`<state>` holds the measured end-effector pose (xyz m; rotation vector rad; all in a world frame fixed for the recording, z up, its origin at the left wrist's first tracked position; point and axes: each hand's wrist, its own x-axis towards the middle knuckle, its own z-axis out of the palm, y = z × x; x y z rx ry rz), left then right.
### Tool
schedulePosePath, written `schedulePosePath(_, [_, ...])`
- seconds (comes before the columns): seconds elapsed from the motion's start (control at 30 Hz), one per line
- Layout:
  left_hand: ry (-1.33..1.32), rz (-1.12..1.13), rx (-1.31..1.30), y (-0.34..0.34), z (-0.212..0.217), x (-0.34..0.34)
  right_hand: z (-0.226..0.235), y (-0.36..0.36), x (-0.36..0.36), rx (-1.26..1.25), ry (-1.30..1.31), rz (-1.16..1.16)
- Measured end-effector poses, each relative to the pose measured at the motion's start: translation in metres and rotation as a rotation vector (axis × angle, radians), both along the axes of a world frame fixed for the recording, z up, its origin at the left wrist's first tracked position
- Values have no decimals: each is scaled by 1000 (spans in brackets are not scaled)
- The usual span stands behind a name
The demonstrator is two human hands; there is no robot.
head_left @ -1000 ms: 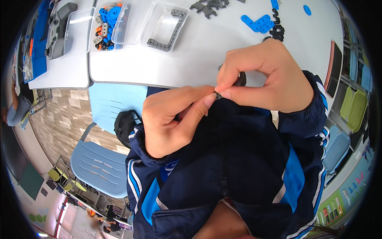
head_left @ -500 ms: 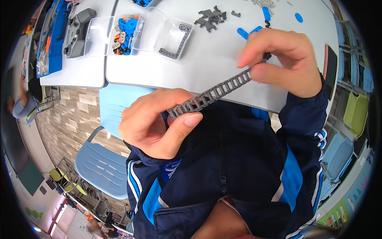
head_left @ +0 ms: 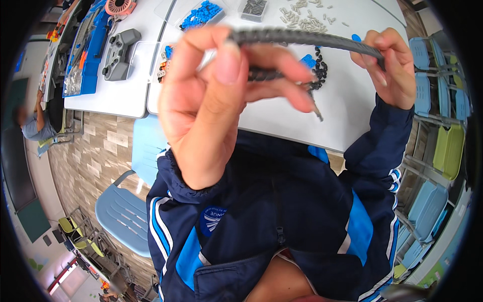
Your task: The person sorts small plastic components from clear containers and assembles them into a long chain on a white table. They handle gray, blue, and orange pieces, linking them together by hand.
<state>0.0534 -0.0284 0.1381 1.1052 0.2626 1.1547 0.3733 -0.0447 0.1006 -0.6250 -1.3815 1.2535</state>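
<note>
A dark grey linked track (head_left: 307,38) stretches between my two hands, held up above the white table. My left hand (head_left: 204,100) pinches its left end between thumb and index finger. More dark links (head_left: 264,75) show among this hand's other fingers, and a blurred thin end hangs below them; whether it is all one piece I cannot tell. My right hand (head_left: 392,68) grips the track's right end between thumb and fingers. Behind the track, a curved black chain (head_left: 320,70) lies on the table beside a blue piece (head_left: 308,61).
On the white table (head_left: 287,113) are pale grey pegs (head_left: 302,20), a tray of blue parts (head_left: 201,15) and a box of dark pieces (head_left: 253,7). Leftward lie a grey game controller (head_left: 121,54) and a blue case (head_left: 85,60). A light blue chair (head_left: 123,216) stands at left.
Both hands have risen and moved away from my body with the track. My left hand has turned and come closer to view. The view has shifted, showing more of the table's far side.
</note>
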Motion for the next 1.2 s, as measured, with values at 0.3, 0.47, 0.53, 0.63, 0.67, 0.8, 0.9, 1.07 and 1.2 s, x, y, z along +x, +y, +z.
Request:
schedulePosePath(0.3, [525, 100, -328, -30, -79, -32, -3, 9, -49, -177, -325, -68])
schedulePosePath(0.47, [912, 120, -201, -21, -71, -45, -17, 5, -72, -135, -593, -193])
schedulePosePath(0.53, [1049, 180, -129, -20, -70, -55, -22, 7, -78, -9, -642, -292])
schedulePosePath(0.63, [1186, 379, 95, -22, -83, -63, -30, 10, -84, 46, -686, -387])
schedulePosePath(0.67, [1266, 424, 238, -21, -85, -69, -32, 11, -85, 41, -696, -410])
schedulePosePath(0.8, [1395, 568, 432, -23, -85, -75, -38, 9, -91, 24, -937, -439])
schedulePosePath(0.9, [1312, 555, 293, -17, -93, -79, -49, 15, -87, 254, -1060, -420])
schedulePosePath(1.07, [1268, 457, 105, -11, -94, -76, -56, 16, -92, 442, -1096, -353])
schedulePosePath(1.2, [1237, 442, 33, -6, -95, -71, -52, 13, -98, 473, -1137, -426])
